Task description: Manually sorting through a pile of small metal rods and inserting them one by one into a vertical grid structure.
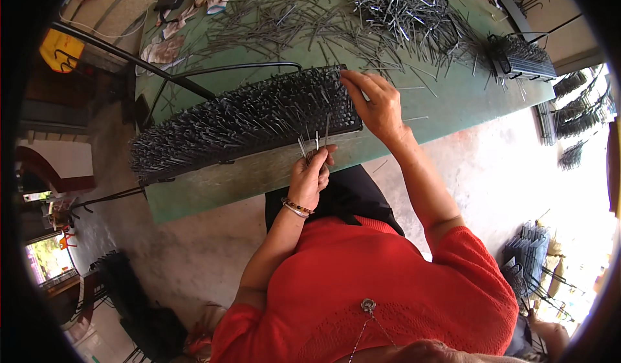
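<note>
Left hand point(310, 175): clamped on thin metal strips point(317, 141), lower ends hidden. Right hand point(377, 104): at perforated rack point(348, 114) corner; whether pinching anything, I cannot tell.

From the wearer's head, a single wide fisheye camera looks steeply down, near and above the left hand point(315, 172) and right hand point(378, 104). The red knitted top point(362, 279) fills the foreground below them; the green tabletop point(459, 98) stretches beyond them, with straight edges bowing and the pale floor point(213, 240) showing to either side.
</note>
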Demonstrator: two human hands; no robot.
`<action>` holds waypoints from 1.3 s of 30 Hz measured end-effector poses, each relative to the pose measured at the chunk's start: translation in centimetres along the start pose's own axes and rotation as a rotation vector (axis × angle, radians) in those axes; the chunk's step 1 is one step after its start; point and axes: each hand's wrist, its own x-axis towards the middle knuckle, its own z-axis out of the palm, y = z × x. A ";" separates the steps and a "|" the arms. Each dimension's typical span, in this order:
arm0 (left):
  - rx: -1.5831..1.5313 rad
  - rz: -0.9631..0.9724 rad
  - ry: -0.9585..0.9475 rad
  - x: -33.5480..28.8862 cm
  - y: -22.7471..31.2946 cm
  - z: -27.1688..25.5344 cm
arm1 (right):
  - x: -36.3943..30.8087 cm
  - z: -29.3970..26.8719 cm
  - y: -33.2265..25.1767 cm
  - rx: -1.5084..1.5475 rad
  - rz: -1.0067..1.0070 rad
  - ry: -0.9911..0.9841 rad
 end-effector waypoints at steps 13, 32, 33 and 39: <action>0.020 -0.004 -0.003 -0.5 0.4 0.5 | 0.4 0.4 0.4 -0.189 -0.101 -0.208; -0.004 0.047 -0.148 -0.5 0.9 1.2 | -0.4 -1.7 -2.5 0.457 0.596 -0.331; -0.021 -0.009 -0.141 -0.4 0.8 1.1 | -0.1 -1.8 -2.1 0.402 0.543 -0.212; -0.156 -0.046 -0.154 0.3 -0.6 0.1 | 1.4 -1.0 -0.8 0.087 0.215 -0.008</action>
